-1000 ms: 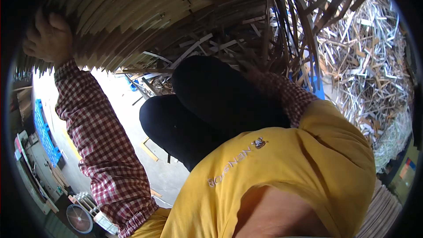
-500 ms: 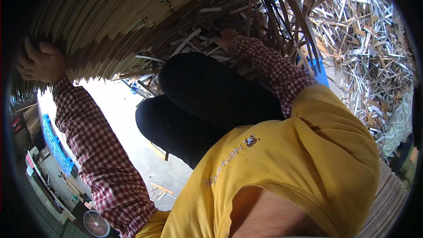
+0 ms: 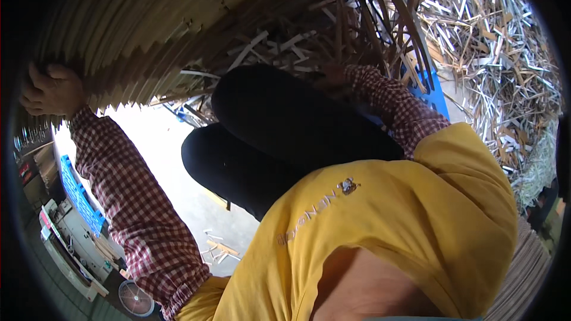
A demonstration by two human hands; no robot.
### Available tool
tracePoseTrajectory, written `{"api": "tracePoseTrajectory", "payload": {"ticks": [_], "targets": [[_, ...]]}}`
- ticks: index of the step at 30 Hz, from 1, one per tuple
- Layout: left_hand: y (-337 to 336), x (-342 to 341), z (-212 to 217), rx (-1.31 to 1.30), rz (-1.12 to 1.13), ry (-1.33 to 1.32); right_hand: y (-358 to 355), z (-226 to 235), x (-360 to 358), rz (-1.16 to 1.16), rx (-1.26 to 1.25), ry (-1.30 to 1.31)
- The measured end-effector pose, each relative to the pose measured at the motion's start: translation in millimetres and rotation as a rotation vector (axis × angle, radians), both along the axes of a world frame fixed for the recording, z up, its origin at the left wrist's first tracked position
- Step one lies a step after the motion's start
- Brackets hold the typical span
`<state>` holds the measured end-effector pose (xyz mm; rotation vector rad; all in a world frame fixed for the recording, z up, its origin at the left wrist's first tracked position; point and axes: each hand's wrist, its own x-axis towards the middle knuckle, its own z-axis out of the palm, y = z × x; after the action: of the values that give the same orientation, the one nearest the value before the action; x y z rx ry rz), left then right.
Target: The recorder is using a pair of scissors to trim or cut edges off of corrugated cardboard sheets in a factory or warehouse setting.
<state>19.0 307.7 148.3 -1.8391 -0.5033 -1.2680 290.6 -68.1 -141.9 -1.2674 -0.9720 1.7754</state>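
At the far left, my left hand (image 3: pixel 53 90) lies against the edge of a large stack of brownish cardboard sheets (image 3: pixel 128 53), its fingers bent and closed on that edge. My right hand (image 3: pixel 334 77) is low in the shadow beyond my knees, among loose cardboard strips (image 3: pixel 256 47). Blur and darkness hide its fingers, so what it holds, if anything, does not show. Long brown strips (image 3: pixel 410 21) hang down just beyond the right forearm. Both forearms wear red-and-white checked sleeves.
A big heap of cut strips (image 3: pixel 493 65) covers the right side. Beside it stands a blue plastic panel (image 3: pixel 437 92). At the lower left are another blue panel (image 3: pixel 83 196), a pale machine (image 3: pixel 71 244) and a round fan (image 3: pixel 135 298). Scraps (image 3: pixel 221 248) lie on the floor.
My right hand has drawn back toward my body and to the right, deeper into shadow. The left hand has stayed at the stack's edge, shifting only slightly.
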Motion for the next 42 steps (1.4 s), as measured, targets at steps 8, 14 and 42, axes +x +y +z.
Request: {"api": "tracePoseTrajectory", "payload": {"ticks": [8, 14, 42], "targets": [[0, 1, -6, -0.003, 0.015, 0.014, 94, 57, 17, 0.484, -0.180, -0.536], [0, 7, -3, -0.032, -0.001, 0.006, 51, -3, 31, 0.476, 0.100, -0.716], [0, 6, -3, 0.020, 0.051, 0.028, 156, -31, -9, 0.100, -0.209, -0.655]]}}
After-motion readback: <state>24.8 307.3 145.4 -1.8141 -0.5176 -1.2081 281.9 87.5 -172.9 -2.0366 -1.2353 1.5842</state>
